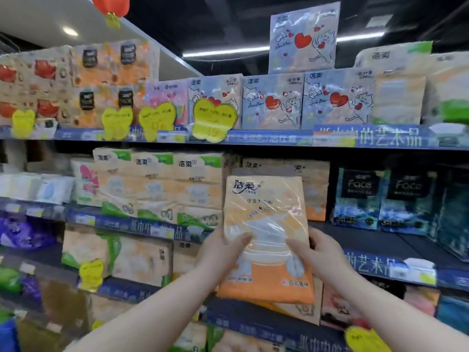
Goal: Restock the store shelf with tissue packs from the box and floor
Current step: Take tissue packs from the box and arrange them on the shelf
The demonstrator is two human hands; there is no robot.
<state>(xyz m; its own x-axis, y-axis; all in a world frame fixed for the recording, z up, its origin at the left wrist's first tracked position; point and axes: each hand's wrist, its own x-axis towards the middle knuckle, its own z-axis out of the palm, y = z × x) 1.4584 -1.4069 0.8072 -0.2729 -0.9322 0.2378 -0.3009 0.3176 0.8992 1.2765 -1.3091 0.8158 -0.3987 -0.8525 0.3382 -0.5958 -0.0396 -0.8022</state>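
Observation:
I hold an orange and cream tissue pack [265,217] upright in front of the middle shelf [380,240]. My left hand [223,246] grips its lower left edge, thumb across the front. On the lower right edge, my right hand [317,252] grips the pack the same way. Behind the pack stand more packs of the same orange kind [314,189]. The box and the floor are out of view.
Dark blue "Face" packs [380,196] stand to the right on the middle shelf, with bare shelf in front of them. Cream and green packs [162,184] fill the left. Blue heart-print packs [274,102] line the top shelf [266,138]. Yellow price tags [213,120] hang from shelf edges.

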